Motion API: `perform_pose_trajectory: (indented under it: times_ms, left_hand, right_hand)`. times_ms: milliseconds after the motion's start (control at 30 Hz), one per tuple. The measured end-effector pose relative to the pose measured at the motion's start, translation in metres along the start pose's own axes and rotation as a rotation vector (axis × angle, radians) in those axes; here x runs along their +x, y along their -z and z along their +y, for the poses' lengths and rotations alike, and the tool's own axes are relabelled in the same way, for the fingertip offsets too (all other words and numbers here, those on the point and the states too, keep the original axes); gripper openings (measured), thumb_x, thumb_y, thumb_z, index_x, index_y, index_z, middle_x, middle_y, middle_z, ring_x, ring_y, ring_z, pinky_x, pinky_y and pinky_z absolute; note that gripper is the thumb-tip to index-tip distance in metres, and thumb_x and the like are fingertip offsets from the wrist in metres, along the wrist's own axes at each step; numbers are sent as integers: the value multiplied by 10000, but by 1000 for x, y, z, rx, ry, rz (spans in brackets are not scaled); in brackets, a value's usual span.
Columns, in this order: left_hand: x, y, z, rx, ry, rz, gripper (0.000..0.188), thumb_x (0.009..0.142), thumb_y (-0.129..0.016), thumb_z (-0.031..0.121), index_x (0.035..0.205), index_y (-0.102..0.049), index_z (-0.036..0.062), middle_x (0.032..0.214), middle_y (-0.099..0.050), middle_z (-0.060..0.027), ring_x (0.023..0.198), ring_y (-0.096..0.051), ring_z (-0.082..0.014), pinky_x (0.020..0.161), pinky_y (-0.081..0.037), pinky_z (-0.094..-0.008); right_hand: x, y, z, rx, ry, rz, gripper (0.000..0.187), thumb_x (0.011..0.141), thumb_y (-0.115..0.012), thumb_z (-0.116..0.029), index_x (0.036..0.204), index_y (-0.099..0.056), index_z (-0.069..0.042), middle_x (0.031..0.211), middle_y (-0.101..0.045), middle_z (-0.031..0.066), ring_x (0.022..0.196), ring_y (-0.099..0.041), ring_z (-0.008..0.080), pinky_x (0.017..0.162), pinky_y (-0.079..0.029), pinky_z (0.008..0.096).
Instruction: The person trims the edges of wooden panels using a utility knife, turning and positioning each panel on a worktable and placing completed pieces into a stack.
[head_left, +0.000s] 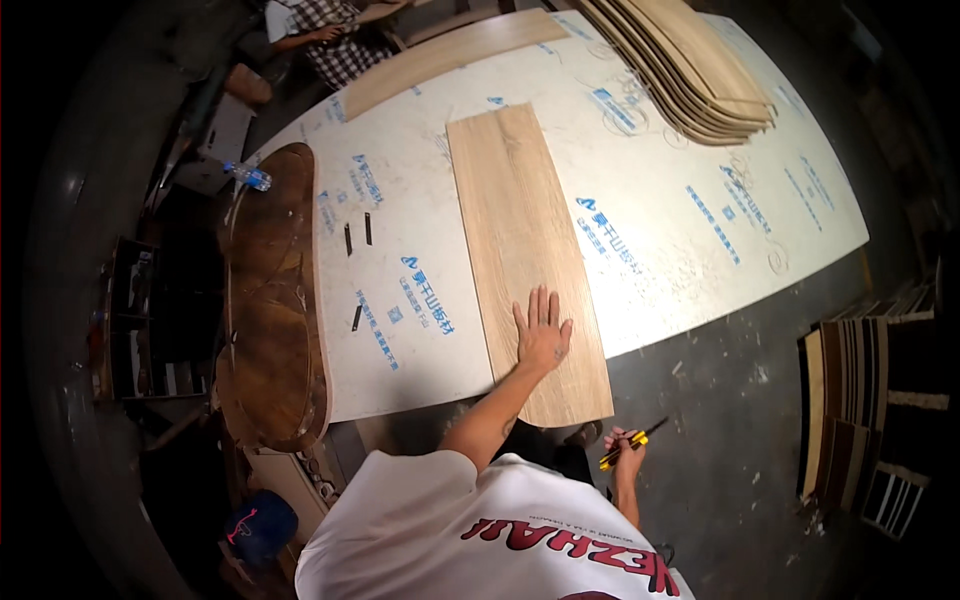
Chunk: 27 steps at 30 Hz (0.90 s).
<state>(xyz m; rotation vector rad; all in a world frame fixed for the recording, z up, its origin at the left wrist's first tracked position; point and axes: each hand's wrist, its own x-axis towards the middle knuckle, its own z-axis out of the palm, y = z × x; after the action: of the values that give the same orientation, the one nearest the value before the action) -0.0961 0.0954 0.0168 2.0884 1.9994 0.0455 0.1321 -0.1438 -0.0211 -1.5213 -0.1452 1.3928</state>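
Your left hand (545,335) lies spread on the long light-brown wood-grain board (515,220), which overhangs the white blue-printed desk (680,285); right of the board's near end, your right hand (628,457) grips a yellow-and-black knife-like tool (637,440).

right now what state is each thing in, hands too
left hand: palm down, fingers spread, on the long board
right hand: holding a yellow-and-black tool
long board: lying flat, near end overhanging the table
three black strips: lying loose, apart
round-ended boards: stacked
far board: lying flat
bottle: upright or lying, cannot tell
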Motion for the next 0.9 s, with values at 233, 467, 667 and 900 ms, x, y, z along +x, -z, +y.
perform_pose_trajectory:
  times_ms: [233,467,667,900]
  left_hand:
    - [-1,6,4,-123,-20,-96,759,1036,-304,512,1586,-160,9,1674,1,-187,1547,53,-328,1190,94,-604]
    - [-12,21,-63,-664,-76,108,552,975,-566,311,1400,-483,-32,1512,-413,-246,1399,-395,-392,1167,-313,-447]
    - [-35,1,-137,-726,435,428,407,935,-641,261,1240,-585,-2,1181,-661,-197,1022,-657,-343,912,-517,-406]
    - [34,60,-143,-2222,400,-110,571,988,-568,441,1348,-543,-3,1235,-649,-145,1100,-615,-288,963,-469,-350]
  right_hand:
    - [-22,-54,-10,-48,173,44,492,985,-663,-191,1393,-511,38,1021,-677,102,830,-669,157,673,-522,266]
    - [-18,-74,0,-63,233,119,492,964,-690,-221,1373,-552,15,964,-678,82,778,-664,143,680,-504,263]
    - [-13,-90,13,-17,293,265,417,941,-697,-128,1293,-542,31,890,-623,73,715,-617,148,660,-493,279]
    - [-68,-102,-73,81,372,263,385,907,-714,-63,1225,-509,8,854,-545,55,644,-557,139,601,-484,275]
